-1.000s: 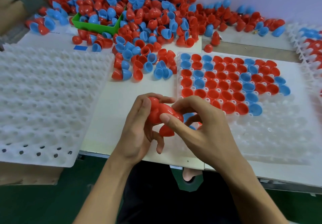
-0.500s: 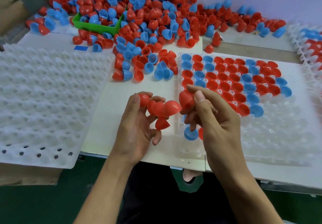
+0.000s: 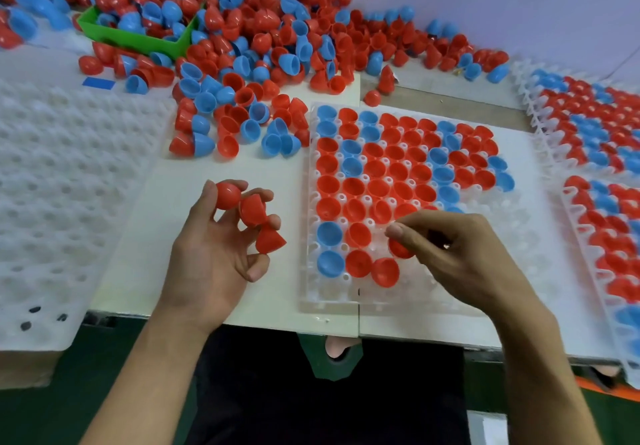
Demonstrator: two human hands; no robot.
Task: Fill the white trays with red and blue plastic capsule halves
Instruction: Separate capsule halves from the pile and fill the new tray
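R hand (image 3: 450,254) moved onto center tray (image 3: 398,301), pinching red half (image 3: 398,250); L hand (image 3: 221,237) grips 3 red halves (image 3: 252,210). Row filling.

Bright, even light falls from overhead on the white tabletop (image 3: 221,174), so shadows are faint and soft, with only small pale highlights on the red capsule halves in the middle tray (image 3: 311,301). The wide lens bends straight edges toward the borders, and the tray at the right edge (image 3: 540,105) looks stretched and smeared. The right hand (image 3: 460,257) is slightly blurred.
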